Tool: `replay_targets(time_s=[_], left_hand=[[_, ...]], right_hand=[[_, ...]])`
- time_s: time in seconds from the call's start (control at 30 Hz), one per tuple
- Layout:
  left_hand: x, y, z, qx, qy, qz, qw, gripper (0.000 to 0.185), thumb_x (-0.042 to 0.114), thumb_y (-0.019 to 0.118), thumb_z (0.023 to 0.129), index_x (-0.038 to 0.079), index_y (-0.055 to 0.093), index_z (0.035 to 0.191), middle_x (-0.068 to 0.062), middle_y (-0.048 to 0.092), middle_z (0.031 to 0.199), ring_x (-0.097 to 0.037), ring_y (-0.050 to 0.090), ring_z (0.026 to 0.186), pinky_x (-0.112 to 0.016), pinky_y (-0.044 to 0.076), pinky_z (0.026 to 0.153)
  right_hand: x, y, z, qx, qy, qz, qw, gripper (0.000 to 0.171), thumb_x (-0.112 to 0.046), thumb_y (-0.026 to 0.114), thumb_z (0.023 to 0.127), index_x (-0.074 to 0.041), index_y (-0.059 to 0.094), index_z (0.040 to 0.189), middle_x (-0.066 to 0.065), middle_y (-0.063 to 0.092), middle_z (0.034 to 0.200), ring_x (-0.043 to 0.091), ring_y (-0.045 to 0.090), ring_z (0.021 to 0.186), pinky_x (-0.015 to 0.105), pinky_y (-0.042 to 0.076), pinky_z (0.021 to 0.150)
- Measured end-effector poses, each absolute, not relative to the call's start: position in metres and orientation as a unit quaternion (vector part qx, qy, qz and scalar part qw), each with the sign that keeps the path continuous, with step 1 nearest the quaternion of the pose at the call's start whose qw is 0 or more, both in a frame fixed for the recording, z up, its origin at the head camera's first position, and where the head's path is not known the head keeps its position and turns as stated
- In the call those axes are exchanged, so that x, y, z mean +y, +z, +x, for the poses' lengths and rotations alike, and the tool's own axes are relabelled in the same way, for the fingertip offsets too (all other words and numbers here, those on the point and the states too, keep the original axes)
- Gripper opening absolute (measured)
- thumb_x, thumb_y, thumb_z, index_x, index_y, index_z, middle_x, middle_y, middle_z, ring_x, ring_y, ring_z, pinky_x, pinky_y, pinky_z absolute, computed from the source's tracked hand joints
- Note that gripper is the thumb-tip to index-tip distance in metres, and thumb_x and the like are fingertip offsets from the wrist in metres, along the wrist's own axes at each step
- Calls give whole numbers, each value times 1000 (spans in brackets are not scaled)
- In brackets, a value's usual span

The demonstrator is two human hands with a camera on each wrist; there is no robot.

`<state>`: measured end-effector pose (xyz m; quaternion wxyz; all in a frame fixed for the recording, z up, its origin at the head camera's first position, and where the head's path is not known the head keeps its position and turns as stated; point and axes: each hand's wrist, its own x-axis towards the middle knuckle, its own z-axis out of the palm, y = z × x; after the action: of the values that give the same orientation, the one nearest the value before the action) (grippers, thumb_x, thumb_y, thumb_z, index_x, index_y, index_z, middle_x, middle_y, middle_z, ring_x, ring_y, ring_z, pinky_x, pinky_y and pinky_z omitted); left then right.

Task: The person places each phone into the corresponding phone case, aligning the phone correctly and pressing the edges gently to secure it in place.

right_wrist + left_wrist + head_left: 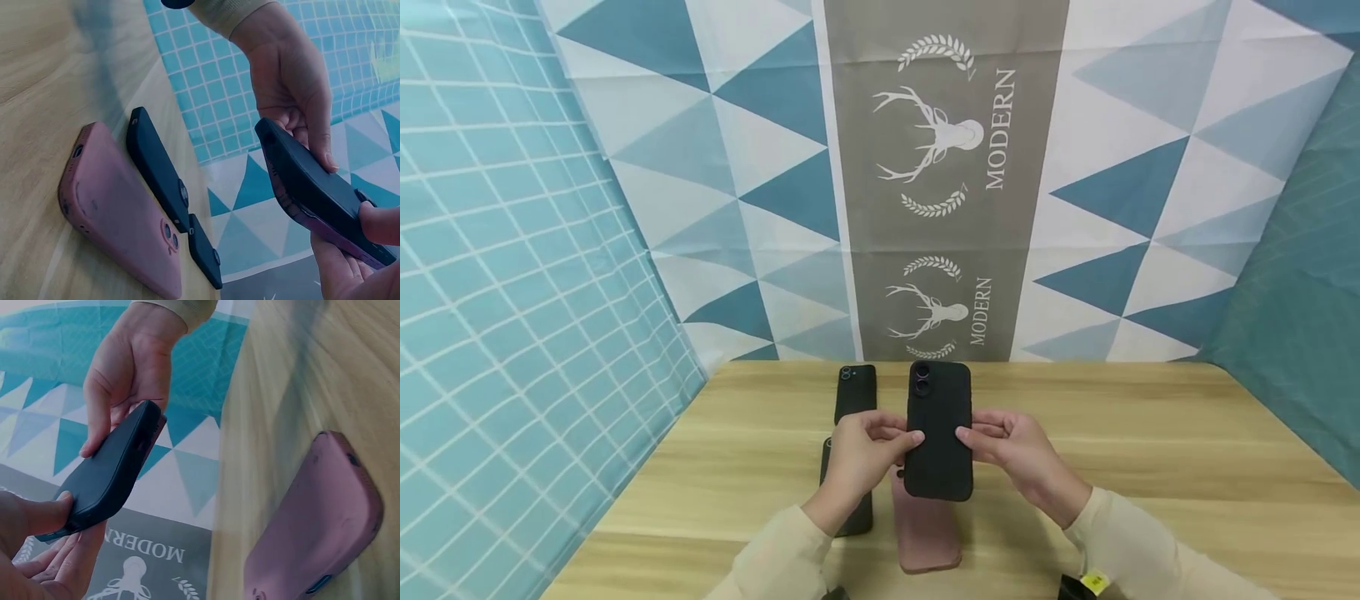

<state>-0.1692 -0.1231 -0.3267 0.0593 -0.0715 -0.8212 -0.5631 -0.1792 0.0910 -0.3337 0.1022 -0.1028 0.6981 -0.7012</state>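
A phone in a black case (938, 433) is held up above the table, its camera side facing the head view. My left hand (861, 454) grips its left edge, thumb on the back and fingers behind. On the opposite edge, my right hand (1022, 458) pinches it the same way. From the right wrist, a purplish rim shows along the underside of the black case (312, 187); whether the case sits fully on the phone I cannot tell. Below lies a pink-cased phone (927, 533), its upper part hidden in the head view by the held one.
Two more black-cased phones lie left of the pink one: one farther back (855, 392), the other nearer (856, 517), partly behind my left hand. The wooden table (1120, 433) ends at a patterned cloth (940, 167), with a blue checked cloth (512, 292) at left.
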Motion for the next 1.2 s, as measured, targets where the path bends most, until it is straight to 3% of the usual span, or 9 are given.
replay_targets(time_s=[0.17, 0.37, 0.6, 0.73, 0.9, 1.2], left_hand=[[-127, -326, -170, -800, -594, -81, 13, 34, 20, 77, 81, -1, 71, 107, -19, 75, 92, -22, 74, 69, -31, 60, 72], [-130, -322, -176, -772, -631, -54, -46, 39, 19, 75, 84, -4, 66, 115, -19, 74, 98, -22, 75, 77, -41, 57, 90], [-123, -321, -180, -748, -664, -11, -6, 37, 11, 75, 82, -7, 66, 113, -23, 72, 101, -21, 75, 80, -40, 58, 88], [-121, -319, -184, -737, -676, 5, 17, 30, 11, 74, 82, -5, 70, 108, -21, 73, 98, -21, 75, 79, -41, 57, 90], [-118, -317, -190, -726, -687, 5, 13, 28, 12, 74, 83, -3, 71, 107, -20, 74, 98, -19, 75, 79, -40, 56, 91], [-112, -317, -195, -721, -692, -19, 13, 29, 12, 76, 81, -1, 72, 107, -20, 74, 97, -19, 75, 77, -35, 61, 78]], right_hand=[[90, -336, -179, 693, -707, -100, 100, 59, -16, 64, 92, 16, 41, 135, 13, 70, 115, 3, 69, 92, 26, 58, 84], [87, -331, -181, 692, -707, -106, 99, 57, -14, 63, 92, 17, 42, 135, 17, 68, 119, 5, 69, 93, 26, 58, 86], [89, -327, -181, 713, -685, -114, 98, 61, -16, 73, 85, 11, 47, 134, 20, 64, 124, 9, 67, 103, 27, 55, 92], [91, -330, -176, 725, -671, -112, 111, 60, -15, 77, 80, 13, 53, 127, 16, 71, 109, 10, 69, 92, 31, 57, 88], [95, -331, -174, 722, -679, -87, 101, 54, -13, 77, 81, 15, 56, 122, 4, 73, 97, 5, 69, 84, 28, 59, 83], [103, -332, -177, 684, -715, -89, 116, 52, -9, 72, 85, 19, 51, 124, -4, 72, 92, 4, 69, 81, 24, 58, 80]])
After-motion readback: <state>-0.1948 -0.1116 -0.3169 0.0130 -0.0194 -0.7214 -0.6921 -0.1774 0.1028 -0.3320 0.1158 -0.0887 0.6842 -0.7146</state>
